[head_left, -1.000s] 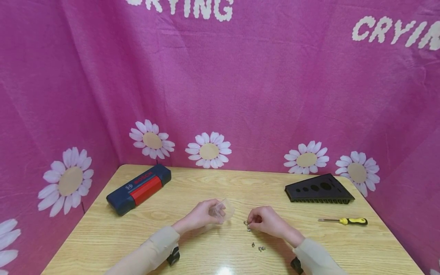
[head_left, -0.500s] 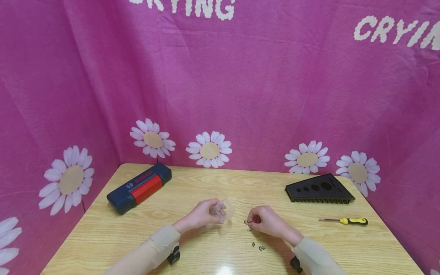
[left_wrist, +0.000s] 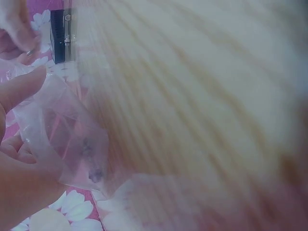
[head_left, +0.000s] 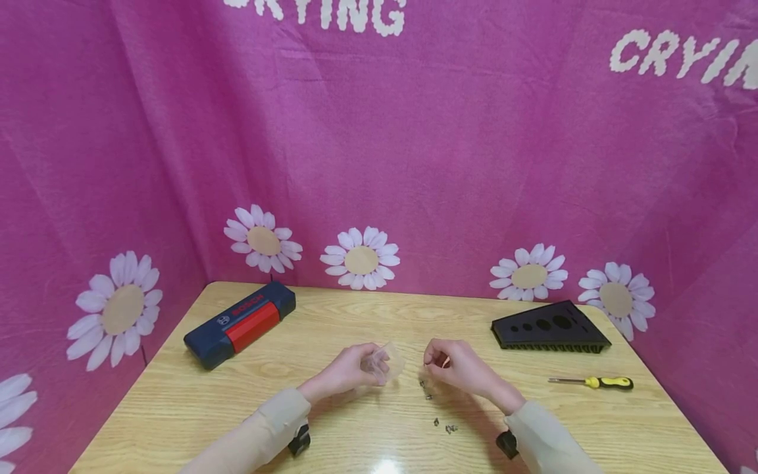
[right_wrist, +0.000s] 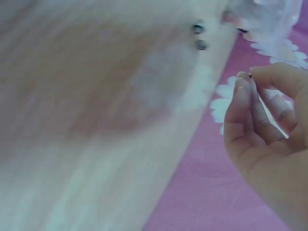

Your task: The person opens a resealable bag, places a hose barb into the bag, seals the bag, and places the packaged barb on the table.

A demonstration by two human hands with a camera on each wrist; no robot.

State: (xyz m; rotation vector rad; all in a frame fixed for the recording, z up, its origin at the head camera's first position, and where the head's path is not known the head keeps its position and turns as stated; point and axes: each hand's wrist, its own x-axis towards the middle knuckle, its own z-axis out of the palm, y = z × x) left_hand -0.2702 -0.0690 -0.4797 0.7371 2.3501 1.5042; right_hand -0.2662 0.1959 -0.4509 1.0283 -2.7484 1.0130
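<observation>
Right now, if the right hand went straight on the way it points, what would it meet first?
Probably the clear plastic bag in the left hand, ahead of the right hand in the head view, though depth is unclear.

Cloth-screened tabletop workspace, pink daisy curtain, wood-grain table, yellow-black screwdriver

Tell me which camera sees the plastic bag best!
The left wrist view: the bag looks biggest there, with dark bits showing through. The head view shows it small in the left hand; the right wrist view, blurry and cut off.
</observation>
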